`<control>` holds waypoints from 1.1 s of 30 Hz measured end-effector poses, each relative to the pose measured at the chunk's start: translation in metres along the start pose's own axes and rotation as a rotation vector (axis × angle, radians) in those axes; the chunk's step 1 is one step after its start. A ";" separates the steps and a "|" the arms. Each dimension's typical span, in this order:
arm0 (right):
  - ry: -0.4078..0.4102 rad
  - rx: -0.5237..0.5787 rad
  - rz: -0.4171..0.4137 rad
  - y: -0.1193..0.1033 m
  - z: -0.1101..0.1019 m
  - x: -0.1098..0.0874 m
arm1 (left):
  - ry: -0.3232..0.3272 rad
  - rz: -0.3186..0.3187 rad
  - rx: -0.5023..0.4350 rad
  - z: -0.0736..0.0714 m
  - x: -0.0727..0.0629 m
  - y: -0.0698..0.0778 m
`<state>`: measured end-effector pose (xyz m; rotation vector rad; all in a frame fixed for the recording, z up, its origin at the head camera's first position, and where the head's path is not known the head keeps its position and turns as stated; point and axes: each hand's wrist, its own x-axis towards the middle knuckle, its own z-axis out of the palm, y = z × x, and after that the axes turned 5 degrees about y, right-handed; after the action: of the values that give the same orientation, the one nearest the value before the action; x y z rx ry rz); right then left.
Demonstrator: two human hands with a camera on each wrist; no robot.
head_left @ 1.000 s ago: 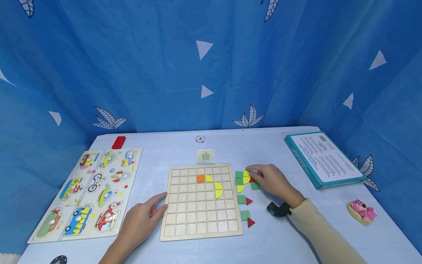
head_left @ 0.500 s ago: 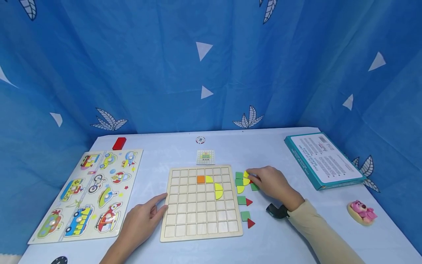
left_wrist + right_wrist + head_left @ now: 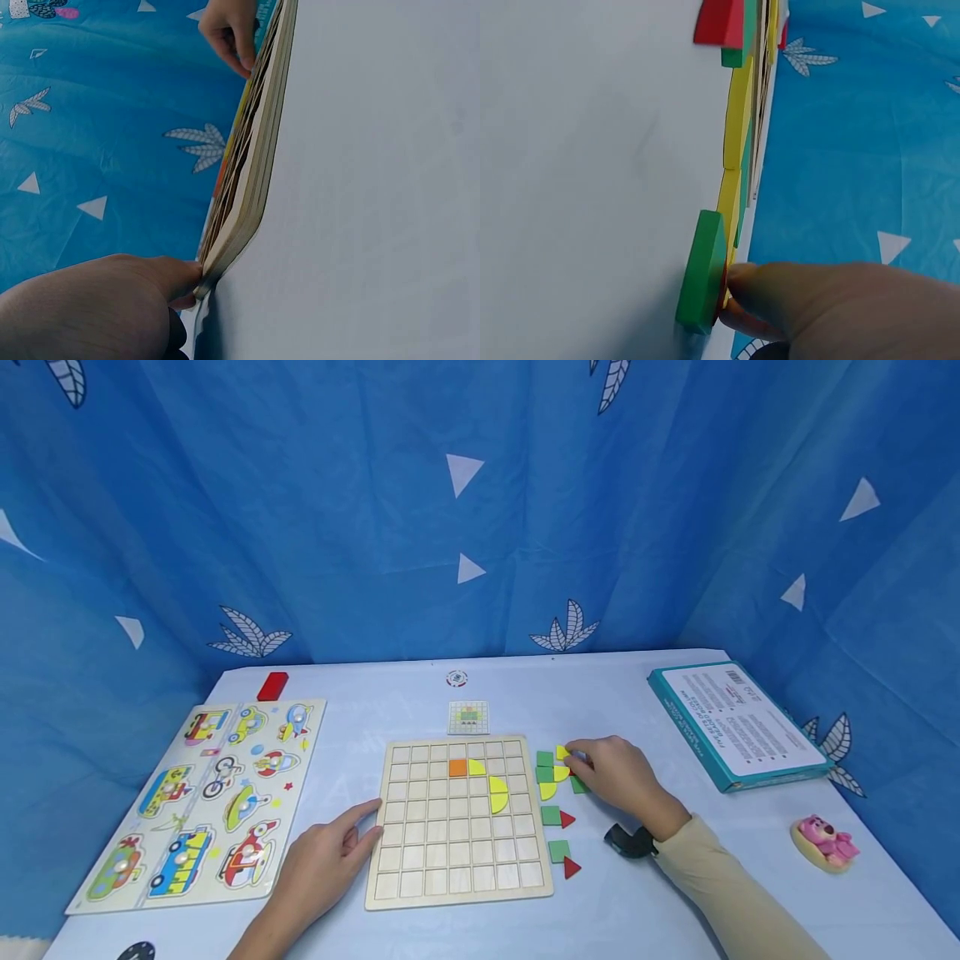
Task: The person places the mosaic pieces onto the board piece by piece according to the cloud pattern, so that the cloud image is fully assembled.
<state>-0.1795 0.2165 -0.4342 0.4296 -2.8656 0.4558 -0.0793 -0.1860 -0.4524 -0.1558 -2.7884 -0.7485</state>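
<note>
My left hand (image 3: 326, 860) rests at the left edge of the wooden grid board (image 3: 457, 894), index finger and thumb touching its side. On the board lie an orange square (image 3: 457, 768), a yellow quarter-circle (image 3: 476, 767) and two more yellow quarter-circles forming a half disc (image 3: 498, 794). To the right of the board, my right hand (image 3: 617, 770) pinches another yellow quarter-circle tile (image 3: 562, 752) at the top of a cluster of tiles. Beneath those fingers a red tile is mostly hidden; a green square (image 3: 701, 274) stands close by in the right wrist view.
Green squares (image 3: 551, 815) and red triangles (image 3: 572, 867) lie along the board's right side. A pattern card (image 3: 468, 717) sits behind the board. The vehicle puzzle (image 3: 202, 802) lies left, a teal box (image 3: 738, 718) and pink figurine (image 3: 823, 842) right.
The yellow quarter-circle at my right fingertips has turned and slid slightly away from the one below it. My left hand stays at the board's edge.
</note>
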 end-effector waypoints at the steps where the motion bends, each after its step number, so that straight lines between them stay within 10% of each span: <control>1: 0.002 0.007 0.006 0.000 0.000 0.001 | 0.003 0.002 0.000 0.000 0.000 0.000; 33: -0.090 -0.062 0.045 -0.021 -0.009 0.019 | 0.008 0.011 -0.005 0.000 -0.001 -0.001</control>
<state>-0.1895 0.1957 -0.4150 0.3858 -2.9727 0.3624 -0.0785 -0.1869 -0.4527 -0.1687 -2.7764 -0.7513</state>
